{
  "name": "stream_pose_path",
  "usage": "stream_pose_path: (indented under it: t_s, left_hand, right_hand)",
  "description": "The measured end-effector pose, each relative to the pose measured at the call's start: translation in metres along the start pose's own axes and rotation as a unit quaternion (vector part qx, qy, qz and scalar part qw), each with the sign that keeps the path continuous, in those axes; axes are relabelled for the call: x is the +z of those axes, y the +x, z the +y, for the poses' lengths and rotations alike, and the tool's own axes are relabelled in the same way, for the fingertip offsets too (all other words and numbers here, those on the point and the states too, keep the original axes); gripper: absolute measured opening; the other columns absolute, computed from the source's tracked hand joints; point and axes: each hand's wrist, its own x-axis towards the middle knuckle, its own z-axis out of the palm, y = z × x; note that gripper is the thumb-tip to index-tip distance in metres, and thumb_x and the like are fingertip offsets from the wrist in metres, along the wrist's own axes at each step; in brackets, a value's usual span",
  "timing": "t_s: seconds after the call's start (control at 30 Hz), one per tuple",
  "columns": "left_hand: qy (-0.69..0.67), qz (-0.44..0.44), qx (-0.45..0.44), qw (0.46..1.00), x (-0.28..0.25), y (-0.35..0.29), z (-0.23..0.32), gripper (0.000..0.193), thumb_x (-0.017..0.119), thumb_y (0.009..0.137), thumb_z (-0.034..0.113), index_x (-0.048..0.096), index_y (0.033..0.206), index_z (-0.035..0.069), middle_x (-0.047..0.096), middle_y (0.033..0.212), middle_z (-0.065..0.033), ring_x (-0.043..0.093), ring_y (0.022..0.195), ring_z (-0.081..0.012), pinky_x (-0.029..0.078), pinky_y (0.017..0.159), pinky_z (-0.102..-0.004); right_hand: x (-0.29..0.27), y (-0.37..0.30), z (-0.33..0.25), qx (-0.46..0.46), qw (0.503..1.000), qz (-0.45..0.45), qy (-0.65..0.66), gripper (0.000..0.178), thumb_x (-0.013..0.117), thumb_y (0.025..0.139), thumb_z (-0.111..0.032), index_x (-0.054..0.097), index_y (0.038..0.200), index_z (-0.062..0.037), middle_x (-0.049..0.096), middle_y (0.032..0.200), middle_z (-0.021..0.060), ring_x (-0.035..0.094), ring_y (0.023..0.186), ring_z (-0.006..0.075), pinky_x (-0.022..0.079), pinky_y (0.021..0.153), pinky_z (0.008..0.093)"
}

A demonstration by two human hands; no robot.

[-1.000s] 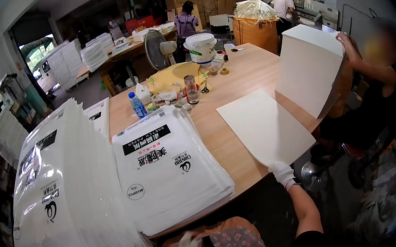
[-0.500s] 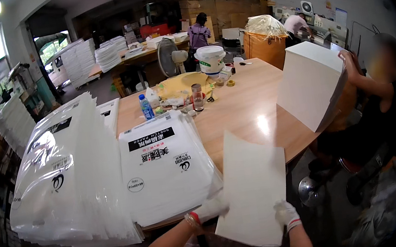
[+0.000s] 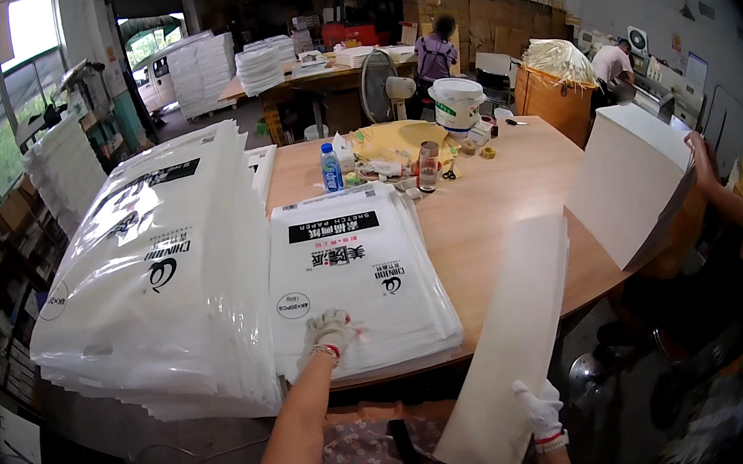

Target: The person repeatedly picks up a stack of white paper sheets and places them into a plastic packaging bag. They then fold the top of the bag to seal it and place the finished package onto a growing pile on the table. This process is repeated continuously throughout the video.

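Observation:
My left hand (image 3: pixel 333 330), in a white work glove, lies with fingers apart on the near part of a stack of printed clear plastic bags (image 3: pixel 421 319). A sheaf of off-white paper (image 3: pixel 513 345) stands tilted at the table's front edge, turned so that it looks narrow. My right hand (image 3: pixel 540 409), also gloved, grips the sheaf by its lower right edge; part of the fingers is hidden. To the left of the bag stack rises a taller, bulging pile of filled plastic packs (image 3: pixel 140 291).
On the wooden table (image 3: pixel 497 187) stand a blue-capped bottle (image 3: pixel 331 168), a glass tumbler (image 3: pixel 428 166), scissors (image 3: pixel 450 172) and a white bucket (image 3: pixel 456 104). A co-worker at the right holds a large white paper stack (image 3: pixel 623 185). Behind the table is a fan (image 3: pixel 379 86).
My left hand has let go of the paper and moved left onto the bag stack. The right hand keeps the sheaf, which has turned and now looks narrower. The view has swung left.

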Motion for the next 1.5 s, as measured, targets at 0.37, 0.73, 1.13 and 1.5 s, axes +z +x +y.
stream_pose_path:
  t_s: [0.37,0.73,1.13,1.5]
  left_hand:
    - [-0.662,-0.162,0.026,0.731,-0.022,0.137,-0.004,0.024,0.055,0.085,0.030,0.059,0.088,0.007,0.064,0.081,-0.0107,0.062,0.078,-0.0310,0.048,0.072,-0.0418]
    - [-0.339,-0.019,0.304,0.890,-0.070,-0.058,0.146,0.035,0.052,0.088,0.025,0.050,0.120,0.011,0.058,0.104,-0.0218,0.062,0.091,-0.0341,0.049,0.078,-0.0449]
    - [-0.346,0.215,-0.042,0.912,0.090,-0.105,-0.092,0.024,0.051,0.089,0.019,0.050,0.107,0.004,0.060,0.081,-0.0116,0.060,0.071,-0.0256,0.049,0.064,-0.0384]
    - [-0.402,0.143,-0.145,0.893,0.061,-0.180,-0.053,0.016,0.050,0.089,0.017,0.049,0.093,0.002,0.055,0.077,-0.0162,0.056,0.072,-0.0328,0.046,0.064,-0.0399]
  right_hand:
    - [0.047,-0.013,-0.110,-0.128,0.797,-0.262,-0.530,0.044,0.060,0.080,-0.051,0.067,0.091,-0.0081,0.065,0.090,0.0155,0.063,0.078,0.0357,0.050,0.064,0.0419]
    - [0.101,0.108,-0.014,-0.244,0.868,-0.011,-0.433,0.032,0.065,0.078,-0.028,0.056,0.098,-0.0055,0.062,0.082,0.0184,0.062,0.080,0.0378,0.049,0.067,0.0434]
    - [0.106,0.106,-0.005,-0.033,0.867,-0.098,-0.487,0.050,0.054,0.080,-0.014,0.037,0.126,-0.0084,0.064,0.084,0.0236,0.061,0.080,0.0454,0.047,0.067,0.0524]
    - [0.083,0.056,0.058,-0.196,0.861,-0.181,-0.433,0.072,0.052,0.085,-0.015,0.015,0.145,-0.0026,0.061,0.103,0.0204,0.061,0.076,0.0381,0.050,0.064,0.0433]
